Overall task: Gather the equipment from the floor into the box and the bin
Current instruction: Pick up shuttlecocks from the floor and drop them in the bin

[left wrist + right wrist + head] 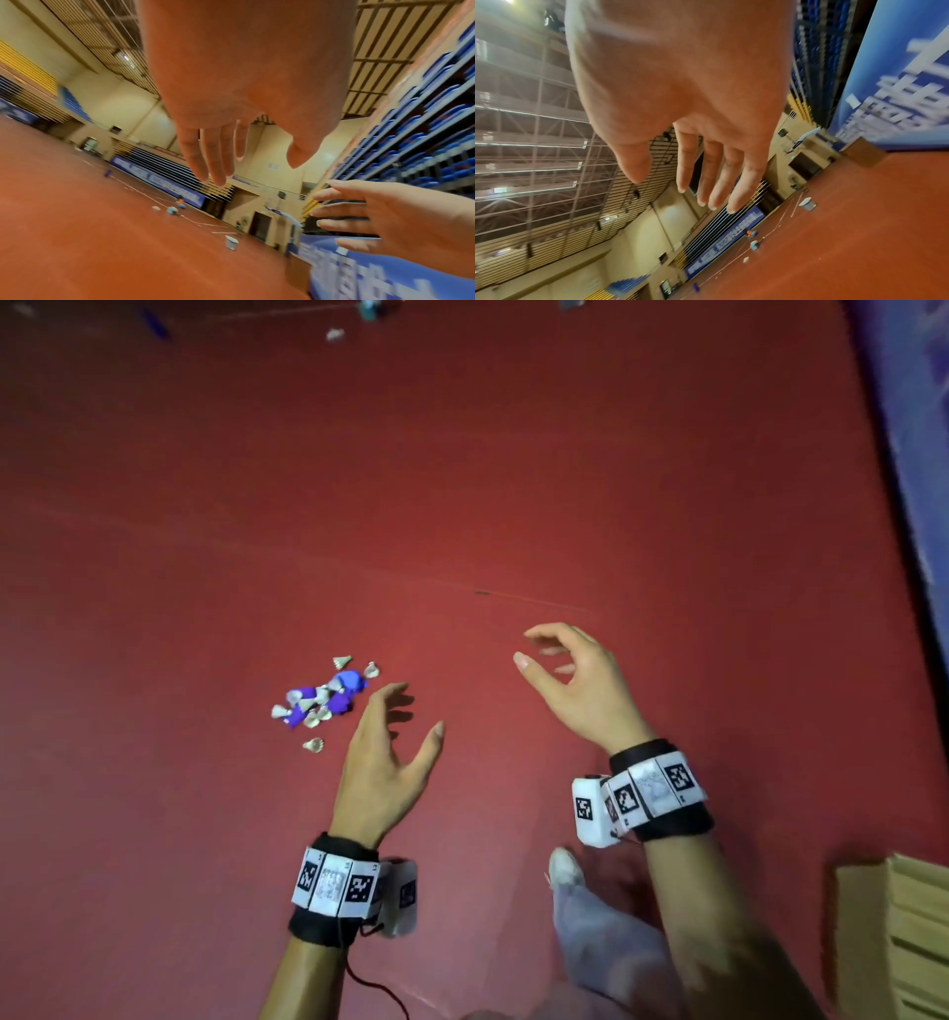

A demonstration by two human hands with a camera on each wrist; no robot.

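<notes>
A small pile of white shuttlecocks and purple-blue pieces [321, 700] lies on the red floor, with one loose shuttlecock [313, 745] just in front of it. My left hand [418, 711] hovers just right of the pile, fingers spread, holding nothing. My right hand [534, 654] is further right above bare floor, fingers loosely bent and empty. A cardboard box [904, 937] stands at the lower right edge. The white bin [231, 242] stands far off on the court; the right wrist view shows the bin [807, 203] too. Both wrist views show empty palms.
More scattered items lie far ahead: a white one [334, 335] and a blue one [367, 308]. A blue banner wall [919, 454] runs along the right side. My foot [565, 870] is planted between the arms. White court lines [154, 198] cross the floor.
</notes>
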